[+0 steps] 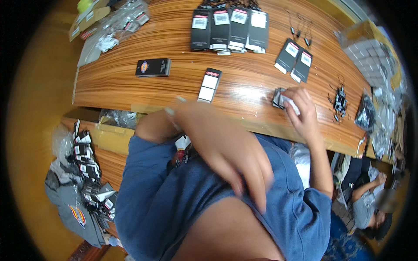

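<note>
My left hand is raised in front of my chest, blurred by motion. Its fingers hang down and apart, with nothing visible between them. At the near edge of the table, my right hand has its thumb and fingers bent around a small stack of dark and white tags; the fingers hide part of the stack. Left of it lies a black hang tag with white label areas. Beyond the right hand are two black hang tags with barcode stickers and black strings.
Several rows of black hang tags lie at the far middle, and a black tag stack at left. Black strings and a plastic-wrapped bundle are at right. Bagged tags sit far left. Another person sits at lower right.
</note>
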The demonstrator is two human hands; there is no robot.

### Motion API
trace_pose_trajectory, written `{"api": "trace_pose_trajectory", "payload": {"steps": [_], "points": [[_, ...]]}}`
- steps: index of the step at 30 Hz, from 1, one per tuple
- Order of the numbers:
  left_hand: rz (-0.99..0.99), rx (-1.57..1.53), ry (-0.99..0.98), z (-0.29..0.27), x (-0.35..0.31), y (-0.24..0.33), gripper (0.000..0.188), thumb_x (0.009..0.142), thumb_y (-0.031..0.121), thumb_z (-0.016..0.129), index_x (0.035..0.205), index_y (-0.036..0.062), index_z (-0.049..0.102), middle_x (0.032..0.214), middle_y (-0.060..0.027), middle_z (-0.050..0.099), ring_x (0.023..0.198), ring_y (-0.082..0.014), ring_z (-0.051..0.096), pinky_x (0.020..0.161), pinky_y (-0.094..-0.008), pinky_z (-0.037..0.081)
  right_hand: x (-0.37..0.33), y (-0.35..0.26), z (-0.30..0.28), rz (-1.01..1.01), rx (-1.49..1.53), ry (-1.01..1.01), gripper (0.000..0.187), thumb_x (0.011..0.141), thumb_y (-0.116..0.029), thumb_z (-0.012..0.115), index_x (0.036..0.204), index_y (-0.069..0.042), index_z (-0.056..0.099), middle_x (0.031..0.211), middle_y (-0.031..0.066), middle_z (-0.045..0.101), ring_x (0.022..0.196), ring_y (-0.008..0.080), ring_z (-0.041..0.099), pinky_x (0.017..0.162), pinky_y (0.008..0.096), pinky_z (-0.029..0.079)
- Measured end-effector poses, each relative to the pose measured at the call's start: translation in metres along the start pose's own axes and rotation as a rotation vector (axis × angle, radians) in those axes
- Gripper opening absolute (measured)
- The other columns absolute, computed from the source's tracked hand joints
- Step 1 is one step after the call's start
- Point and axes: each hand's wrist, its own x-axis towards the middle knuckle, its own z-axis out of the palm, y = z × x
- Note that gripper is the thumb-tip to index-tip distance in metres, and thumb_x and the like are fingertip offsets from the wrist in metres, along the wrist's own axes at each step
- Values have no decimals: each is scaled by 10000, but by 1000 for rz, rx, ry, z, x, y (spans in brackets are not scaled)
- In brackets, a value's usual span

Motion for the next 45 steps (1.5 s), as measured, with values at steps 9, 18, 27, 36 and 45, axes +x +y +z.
{"api": "trace_pose_trajectory", "payload": {"steps": [9, 18, 27, 36, 45], "points": [[-1777, 1417, 687, 8, -233, 39, 786, 594, 120, 717, 1296, 105, 365, 1289, -86, 429, 1219, -275, 359, 1009, -527, 243, -23, -17, 32, 288, 276, 200, 95, 787, -18, 546, 847, 38, 593, 824, 130, 582, 785, 238, 542, 732, 302, 419], [-1718, 972, 822, 16, -224, 50, 467, 608, 130, 679, 1001, 2, 463, 1015, -166, 529, 1031, -318, 483, 812, -371, 414, 13, -31, 32, 170, 269, 101, 103, 792, -37, 552, 864, 23, 595, 824, 130, 588, 773, 250, 555, 708, 316, 432], [-1086, 1511, 656, -5, -73, -25, 543, 626, 192, 712, 1095, 58, 473, 1022, -80, 540, 972, -230, 507, 846, -380, 380, 48, -57, 47, 156, 494, 7, 627, 749, -180, 653, 1286, -23, 371, 1015, 190, 551, 898, 316, 550, 811, 350, 431], [-528, 800, 1411, -26, -70, -86, 541, 766, 223, 662, 1209, 44, 408, 1214, -177, 433, 1176, -268, 388, 981, -376, 306, -26, -27, 77, 81, -64, 397, 555, 683, -86, 675, 1189, -11, 459, 827, 108, 561, 675, 251, 509, 638, 328, 388], [-539, 584, 1403, -24, -68, -123, 277, 884, 103, 474, 1141, 8, 441, 1056, -114, 542, 1036, -193, 499, 901, -289, 373, -31, -34, 89, 147, -185, 44, 676, 751, -236, 618, 1315, -17, 315, 1062, 169, 478, 881, 269, 485, 750, 363, 366]]}}
